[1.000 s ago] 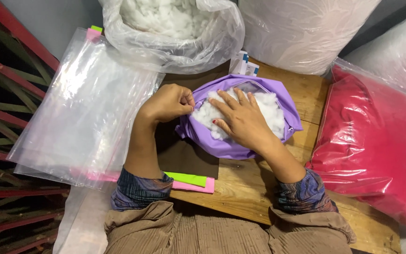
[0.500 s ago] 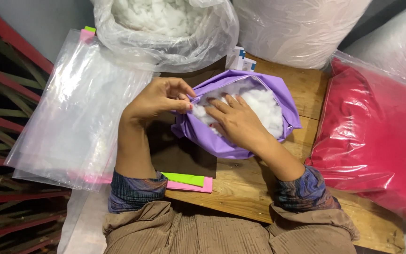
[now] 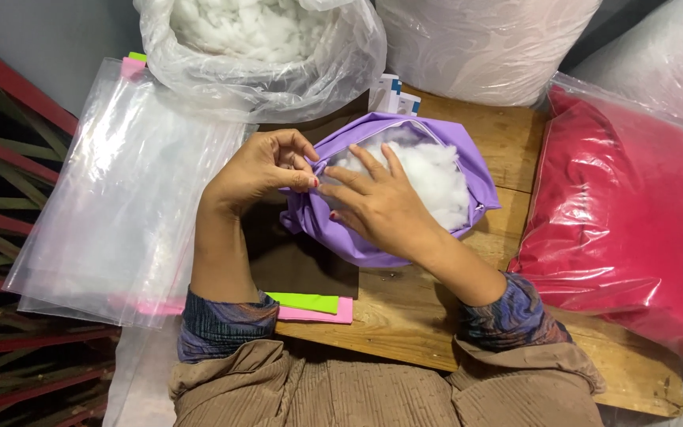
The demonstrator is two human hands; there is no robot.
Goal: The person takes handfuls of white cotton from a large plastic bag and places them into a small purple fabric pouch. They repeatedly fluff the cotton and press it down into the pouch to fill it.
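On the wooden table (image 3: 515, 142), left hand (image 3: 258, 170) pinches purple cover (image 3: 476, 170).

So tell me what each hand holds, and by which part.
Left hand pinches the purple cover at its opening's edge. Right hand presses the white stuffing, gripping nothing.

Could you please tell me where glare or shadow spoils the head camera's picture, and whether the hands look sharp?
Head view: glare streaks the clear plastic bags on the left and the shiny red plastic-wrapped bundle; a dark shadow lies on the wooden table under the purple fabric cover; left hand and right hand are sharp, evenly lit.
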